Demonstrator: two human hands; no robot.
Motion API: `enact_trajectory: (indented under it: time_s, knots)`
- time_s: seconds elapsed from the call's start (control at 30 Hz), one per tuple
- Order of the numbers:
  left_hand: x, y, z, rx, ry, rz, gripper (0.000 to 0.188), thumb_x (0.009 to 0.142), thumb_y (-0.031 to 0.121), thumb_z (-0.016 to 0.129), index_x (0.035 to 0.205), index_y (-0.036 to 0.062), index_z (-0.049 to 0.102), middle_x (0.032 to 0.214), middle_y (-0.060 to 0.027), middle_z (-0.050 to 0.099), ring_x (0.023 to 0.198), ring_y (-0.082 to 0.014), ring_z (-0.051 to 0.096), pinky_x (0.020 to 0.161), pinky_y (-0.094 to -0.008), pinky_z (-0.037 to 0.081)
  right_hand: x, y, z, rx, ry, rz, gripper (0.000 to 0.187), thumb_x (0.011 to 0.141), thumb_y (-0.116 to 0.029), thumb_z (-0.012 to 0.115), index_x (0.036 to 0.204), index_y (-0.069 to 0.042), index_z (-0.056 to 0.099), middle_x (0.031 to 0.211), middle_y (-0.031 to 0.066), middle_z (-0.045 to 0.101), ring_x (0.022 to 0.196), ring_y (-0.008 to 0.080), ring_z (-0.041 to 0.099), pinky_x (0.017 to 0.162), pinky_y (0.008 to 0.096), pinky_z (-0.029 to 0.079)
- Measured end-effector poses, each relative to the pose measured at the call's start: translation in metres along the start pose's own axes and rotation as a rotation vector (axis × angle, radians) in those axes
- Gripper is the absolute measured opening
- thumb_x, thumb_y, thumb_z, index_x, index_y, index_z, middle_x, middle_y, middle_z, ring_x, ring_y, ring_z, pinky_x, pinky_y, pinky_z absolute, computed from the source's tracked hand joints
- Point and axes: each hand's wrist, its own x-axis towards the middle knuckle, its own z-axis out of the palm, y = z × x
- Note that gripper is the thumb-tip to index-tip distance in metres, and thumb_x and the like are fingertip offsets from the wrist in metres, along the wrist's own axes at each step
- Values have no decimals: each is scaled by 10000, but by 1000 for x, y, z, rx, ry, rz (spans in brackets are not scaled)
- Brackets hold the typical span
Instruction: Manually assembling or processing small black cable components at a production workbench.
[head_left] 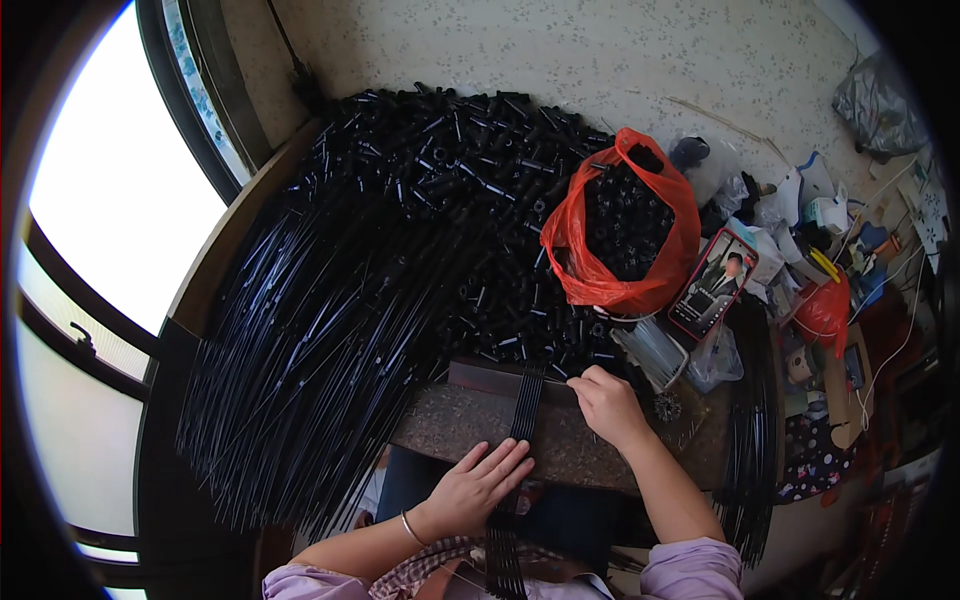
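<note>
My left hand (pixel 478 483) lies with fingers stretched out over a flat row of thin black rods (pixel 527 405). The row runs from a dark raised bar (pixel 482 378) at the back of a worn brown work board (pixel 445 425) down over the front edge towards my lap. Just right of the row, my right hand (pixel 610 408) is closed, thumb and forefinger pinched beside the bar. A thin light sliver shows at those fingertips, too small to name. Behind the board lies a heap of short black tubular pieces (pixel 440 150).
Long loose black rods (pixel 290 370) spread at left, with more rods (pixel 752 430) at right. A red plastic bag (pixel 570 250) of black parts stands behind my right hand, beside a propped phone (pixel 712 285) and a clear container (pixel 650 352). Clutter fills the right; windows stand left.
</note>
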Motion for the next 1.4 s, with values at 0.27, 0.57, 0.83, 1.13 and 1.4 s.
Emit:
enact_trajectory:
  time_s: [0.27, 0.57, 0.83, 1.13, 1.4]
  knots:
    - [-2, 1, 1, -15, 1, -6, 608, 624, 98, 425, 1196, 47, 224, 1256, -126, 185, 1167, -235, 175, 924, -375, 152, 0, -3, 1, -14, -21, 0, 105, 636, 1, 518, 735, -14, 546, 662, 88, 478, 593, 243, 509, 521, 309, 416]
    - [-4, -1, 0, 114, -26, 22, 703, 592, 249, 515, 1193, 37, 221, 1253, -131, 186, 1164, -230, 178, 922, -367, 155, 1, -2, 3, -18, -15, -2, 119, 636, 1, 516, 747, -24, 551, 653, 77, 472, 588, 231, 510, 518, 304, 416]
    - [-6, 1, 2, 68, -10, 9, 690, 582, 168, 484, 1202, 49, 206, 1257, -125, 181, 1169, -230, 167, 927, -368, 145, 6, -1, 2, -36, -64, -62, 131, 644, -7, 502, 762, -36, 551, 664, 69, 469, 591, 226, 511, 523, 307, 423]
    - [-7, 2, -3, 40, -35, 2, 722, 559, 167, 499, 1203, 45, 199, 1257, -125, 179, 1168, -230, 169, 930, -363, 141, 12, -6, 8, -128, -53, -158, 114, 664, -62, 458, 759, -43, 518, 662, 84, 458, 553, 254, 521, 489, 333, 433]
    - [-12, 2, -3, 97, -31, 22, 751, 559, 245, 543, 1196, 31, 207, 1253, -134, 184, 1164, -229, 181, 928, -357, 150, 19, -5, 8, -301, -18, -260, 91, 608, -71, 523, 695, -45, 518, 669, 38, 472, 671, 190, 466, 565, 274, 387]
